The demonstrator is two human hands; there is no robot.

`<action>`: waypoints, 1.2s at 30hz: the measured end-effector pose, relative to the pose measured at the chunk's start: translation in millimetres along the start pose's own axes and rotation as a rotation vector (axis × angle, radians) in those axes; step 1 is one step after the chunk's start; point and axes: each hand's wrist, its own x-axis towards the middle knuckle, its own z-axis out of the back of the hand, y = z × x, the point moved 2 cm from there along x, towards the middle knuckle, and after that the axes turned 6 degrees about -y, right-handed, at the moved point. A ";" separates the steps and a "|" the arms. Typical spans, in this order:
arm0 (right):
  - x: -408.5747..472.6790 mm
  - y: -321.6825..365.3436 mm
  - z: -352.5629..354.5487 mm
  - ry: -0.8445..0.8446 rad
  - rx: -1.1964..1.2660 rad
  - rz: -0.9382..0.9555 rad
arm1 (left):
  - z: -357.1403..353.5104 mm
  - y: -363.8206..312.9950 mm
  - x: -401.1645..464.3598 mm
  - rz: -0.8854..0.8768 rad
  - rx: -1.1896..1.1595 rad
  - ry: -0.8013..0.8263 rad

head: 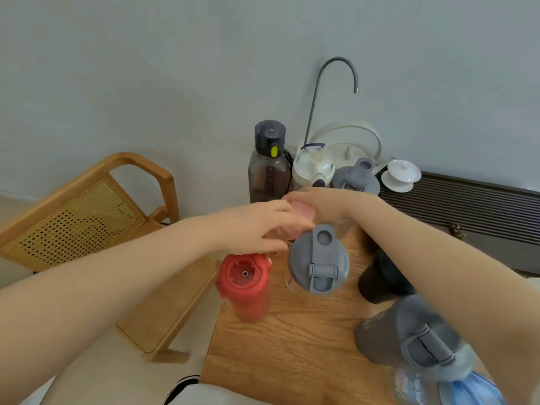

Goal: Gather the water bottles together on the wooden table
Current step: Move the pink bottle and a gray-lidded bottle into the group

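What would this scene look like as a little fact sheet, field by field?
surface: wooden table
left hand: on the pink bottle
right hand: also on the pink bottle
red bottle: upright, near the table's left edge
grey-lid bottle: upright, just in front of the hands
dark bottle: at the back by the wall
far end: kettle, white cup
beside table: chair
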 end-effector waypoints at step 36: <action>-76.9 24.9 -36.9 -0.270 0.308 -0.682 | 10.2 36.3 39.8 -0.466 0.670 0.257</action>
